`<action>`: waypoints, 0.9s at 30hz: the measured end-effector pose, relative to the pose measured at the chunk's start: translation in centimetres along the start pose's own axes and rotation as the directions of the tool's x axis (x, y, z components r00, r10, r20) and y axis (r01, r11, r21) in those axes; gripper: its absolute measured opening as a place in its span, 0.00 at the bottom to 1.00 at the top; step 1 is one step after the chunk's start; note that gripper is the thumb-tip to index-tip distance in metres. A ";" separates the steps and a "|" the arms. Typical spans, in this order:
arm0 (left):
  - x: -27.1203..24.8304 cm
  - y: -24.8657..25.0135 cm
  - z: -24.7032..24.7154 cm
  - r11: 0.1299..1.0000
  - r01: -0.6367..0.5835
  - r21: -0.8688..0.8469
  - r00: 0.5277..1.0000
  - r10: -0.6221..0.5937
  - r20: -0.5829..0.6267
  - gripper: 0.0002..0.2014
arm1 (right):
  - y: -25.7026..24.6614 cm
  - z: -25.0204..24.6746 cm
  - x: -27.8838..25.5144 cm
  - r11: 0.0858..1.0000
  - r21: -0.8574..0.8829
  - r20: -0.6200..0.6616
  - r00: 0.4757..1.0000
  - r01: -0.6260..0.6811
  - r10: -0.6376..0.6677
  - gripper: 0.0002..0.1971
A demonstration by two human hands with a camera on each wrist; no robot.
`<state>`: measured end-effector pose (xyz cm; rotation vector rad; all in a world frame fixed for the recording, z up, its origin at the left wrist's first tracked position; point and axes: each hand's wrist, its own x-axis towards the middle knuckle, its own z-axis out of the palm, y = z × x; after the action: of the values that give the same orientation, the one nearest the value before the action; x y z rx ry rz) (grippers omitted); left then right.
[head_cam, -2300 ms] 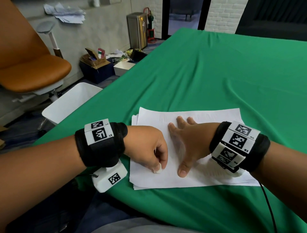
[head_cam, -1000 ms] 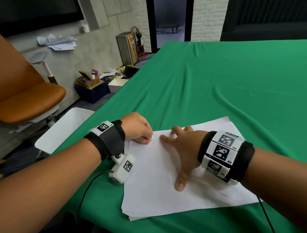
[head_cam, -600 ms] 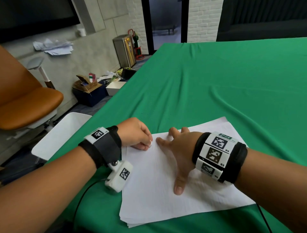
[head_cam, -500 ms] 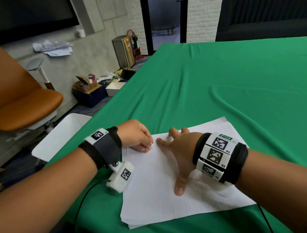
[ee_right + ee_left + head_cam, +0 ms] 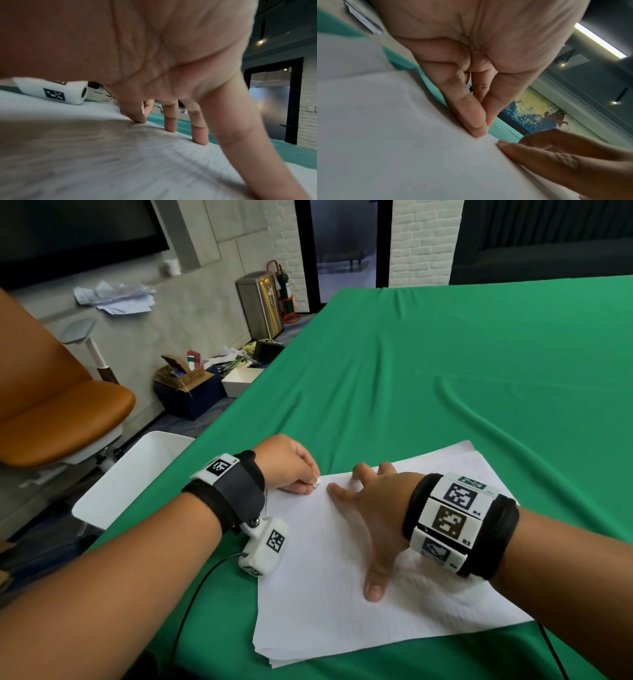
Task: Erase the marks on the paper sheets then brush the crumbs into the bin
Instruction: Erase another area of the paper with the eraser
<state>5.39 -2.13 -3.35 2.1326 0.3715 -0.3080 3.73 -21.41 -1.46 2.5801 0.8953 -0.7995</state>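
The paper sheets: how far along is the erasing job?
Top of the paper sheets looks mostly clean. In hand: the left hand pinches an eraser at the far edge, the right hand pressing flat. Left: brushing crumbs into the white bin.

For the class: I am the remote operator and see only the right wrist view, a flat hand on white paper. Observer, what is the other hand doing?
Observer: The left hand pinches a small white eraser and holds it on the top paper sheet, near its far left corner.
Operator: How near is it to the hand I see?
Observer: In the left wrist view the right hand's fingertips press the sheet just beside the eraser tip, apart from it.
Operator: Is there one sheet only?
Observer: No. The head view shows a stack; lower edges stick out at the near left corner.
Operator: Where is the bin?
Observer: A white bin stands on the floor off the table's left edge.
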 end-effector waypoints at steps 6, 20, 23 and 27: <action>-0.9 -0.2 0.4 0.997 0.000 0.078 0.995 -0.008 0.098 0.04 | 0.0 0.0 0.1 1.000 -0.001 -0.011 1.000 -0.002 0.002 0.79; -1.1 0.0 0.2 0.989 -0.067 0.131 0.991 0.050 0.124 0.04 | 0.1 0.2 0.1 1.000 0.006 -0.028 1.000 0.007 -0.007 0.80; -0.8 0.0 0.3 0.989 -0.080 0.125 0.994 0.070 0.082 0.04 | 0.0 0.2 0.0 1.000 0.001 -0.033 0.999 0.006 -0.006 0.80; -2.1 -0.5 0.4 0.978 -0.089 0.187 0.960 0.035 0.277 0.04 | 0.0 0.1 0.2 1.000 0.012 -0.032 0.999 0.002 -0.001 0.79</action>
<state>3.18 -2.51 -3.20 2.2511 0.1161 -0.6168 3.80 -21.40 -1.66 2.6098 0.9049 -0.7676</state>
